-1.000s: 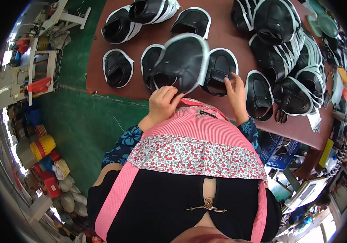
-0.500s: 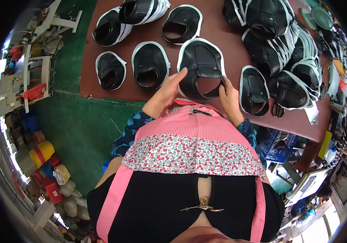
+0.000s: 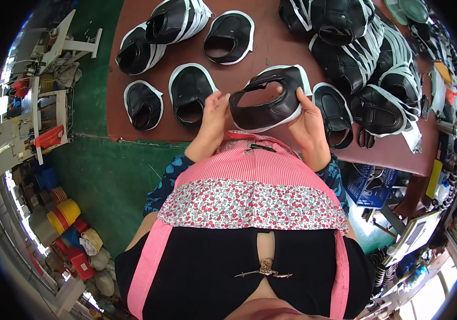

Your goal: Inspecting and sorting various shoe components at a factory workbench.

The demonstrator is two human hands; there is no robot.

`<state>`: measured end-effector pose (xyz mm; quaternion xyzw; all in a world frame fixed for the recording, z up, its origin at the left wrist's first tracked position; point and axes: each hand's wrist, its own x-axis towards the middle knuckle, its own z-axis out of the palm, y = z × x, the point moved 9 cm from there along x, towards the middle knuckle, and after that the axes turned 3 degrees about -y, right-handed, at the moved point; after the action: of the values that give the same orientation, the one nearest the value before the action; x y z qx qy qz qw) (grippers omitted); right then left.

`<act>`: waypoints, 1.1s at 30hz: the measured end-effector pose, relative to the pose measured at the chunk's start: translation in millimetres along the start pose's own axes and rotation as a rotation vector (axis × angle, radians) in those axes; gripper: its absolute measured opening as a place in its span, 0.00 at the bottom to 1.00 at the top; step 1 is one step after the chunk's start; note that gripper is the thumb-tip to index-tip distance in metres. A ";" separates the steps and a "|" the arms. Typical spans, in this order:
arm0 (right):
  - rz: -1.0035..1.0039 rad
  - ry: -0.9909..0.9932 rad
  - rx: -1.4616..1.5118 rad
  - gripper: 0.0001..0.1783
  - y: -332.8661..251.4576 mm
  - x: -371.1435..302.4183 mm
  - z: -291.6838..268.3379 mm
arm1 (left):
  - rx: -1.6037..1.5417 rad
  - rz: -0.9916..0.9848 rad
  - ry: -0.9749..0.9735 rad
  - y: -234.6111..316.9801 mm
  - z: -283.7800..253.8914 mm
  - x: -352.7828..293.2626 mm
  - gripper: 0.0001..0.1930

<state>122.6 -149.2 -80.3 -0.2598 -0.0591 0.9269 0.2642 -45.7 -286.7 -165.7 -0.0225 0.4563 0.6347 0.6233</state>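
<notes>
My right hand point(image 3: 308, 125) grips a black shoe upper point(image 3: 271, 114) with a white edge, its thumb on the outer side and a fingertip showing through the opening. The upper is tilted above the table's near edge, its opening toward the left. My left hand point(image 3: 214, 120) is beside the upper's left end, fingers loosely bent and apart, holding nothing that I can see. Just beyond the left hand lies another black upper point(image 3: 191, 88), with a smaller-looking one point(image 3: 143, 106) to its left. Right of my right hand lies one more upper point(image 3: 332, 112).
The brown tabletop point(image 3: 260, 45) carries stacked uppers point(image 3: 178, 24) at the far left, a single upper point(image 3: 228, 37) and a larger heap point(image 3: 346, 53) at the right. Dark scissor-like handles point(image 3: 365, 140) lie near the right edge. A blue basket point(image 3: 371, 186) is below the table.
The held upper has turned and tilted, its opening swinging from near me toward the left. My left hand has come off its side, while the right hand keeps its grip.
</notes>
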 end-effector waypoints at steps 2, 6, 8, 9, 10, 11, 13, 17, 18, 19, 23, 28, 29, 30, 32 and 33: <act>-0.046 0.090 -0.143 0.25 -1.4 6.1 -0.5 | 0.403 0.581 0.274 46.7 -2.6 -22.9 0.17; -0.057 0.071 -0.307 0.22 5.6 12.2 2.5 | 1.038 0.632 -0.105 72.0 96.6 -57.6 0.19; -0.079 0.089 -0.278 0.18 10.6 4.4 3.5 | 1.073 0.715 -0.167 61.1 103.0 -54.5 0.17; -0.113 0.100 -0.309 0.17 8.3 1.1 3.0 | 1.081 0.724 -0.160 59.6 105.4 -55.8 0.16; -0.148 0.114 -0.339 0.16 4.5 -1.7 2.6 | 1.002 0.663 -0.183 57.4 104.3 -53.9 0.16; -0.142 0.084 -0.365 0.15 -2.6 -4.8 10.8 | 1.005 0.659 -0.198 61.7 107.9 -51.0 0.16; -0.171 0.077 -0.367 0.15 -10.1 0.9 6.0 | 1.041 0.811 -0.236 78.8 123.3 -52.0 0.15; -0.328 0.160 -0.675 0.17 -44.5 -23.0 -7.7 | 1.388 1.348 -0.178 108.8 156.5 -74.2 0.16; -0.429 0.219 -0.892 0.17 -58.8 -30.1 -18.7 | 1.453 1.400 -0.155 111.7 154.7 -67.8 0.15; -0.520 0.312 -1.011 0.17 -72.7 -38.9 -40.2 | 1.517 1.452 -0.131 113.6 150.5 -57.3 0.15; -0.768 0.846 -1.711 0.26 -107.1 -90.4 -140.7 | 1.895 1.203 0.049 100.1 73.7 46.8 0.10; -0.467 1.027 -2.301 0.33 -95.2 -55.2 -193.5 | 1.996 1.000 0.155 149.2 -45.4 147.2 0.11; -0.512 1.015 -2.351 0.31 -95.7 -49.9 -198.5 | 1.893 1.047 0.119 159.6 -36.6 149.3 0.16; -0.564 0.976 -2.404 0.29 -95.5 -40.8 -193.6 | 1.812 0.986 0.173 169.5 -38.1 156.9 0.19; -0.556 0.977 -2.410 0.35 -97.7 -31.0 -190.4 | 1.722 1.098 0.259 179.2 -21.0 156.2 0.27; -0.603 1.077 -2.303 0.39 -103.2 -33.9 -187.3 | 1.725 1.096 0.247 173.9 -4.3 155.7 0.27</act>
<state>290.7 -83.9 -200.3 -0.6484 -0.7567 0.0297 0.0781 -223.7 -135.7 -165.4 0.5787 0.7655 0.2813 0.0009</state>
